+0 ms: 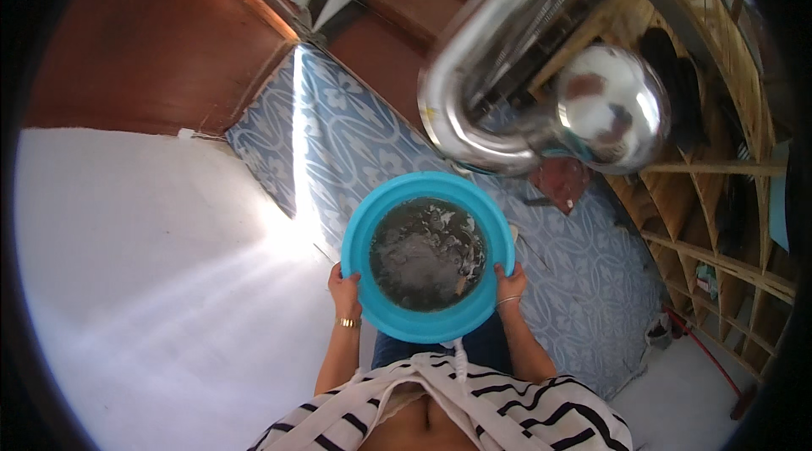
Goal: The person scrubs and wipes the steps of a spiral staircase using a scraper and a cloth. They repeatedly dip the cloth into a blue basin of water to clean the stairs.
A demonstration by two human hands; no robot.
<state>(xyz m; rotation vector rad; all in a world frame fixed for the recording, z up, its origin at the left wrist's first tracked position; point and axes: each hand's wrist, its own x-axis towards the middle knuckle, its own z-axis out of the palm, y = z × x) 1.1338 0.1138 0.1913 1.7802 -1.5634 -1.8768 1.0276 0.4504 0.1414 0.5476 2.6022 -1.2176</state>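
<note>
A round turquoise plastic basin (426, 325) is held in front of my waist. Dark grey, murky water (425, 254) with pale foam fills its lower part, and a small brownish piece shows near the right side of the water. My left hand (344, 287) grips the basin's left rim, with a gold-coloured watch or bracelet at the wrist. On the opposite rim, my right hand (510, 283) has its thumb over the edge; a thin bangle circles that wrist. The fingers beneath the rim are hidden on both sides.
A shiny metal handrail (457, 108) with a ball end (612, 108) looms at upper right. Behind it rise reddish-brown stairs (380, 32). Wooden shelving (710, 222) lines the right, near a red-handled broom (707, 349). Blue patterned flooring (571, 279) runs below; a brown door (146, 51) stands upper left.
</note>
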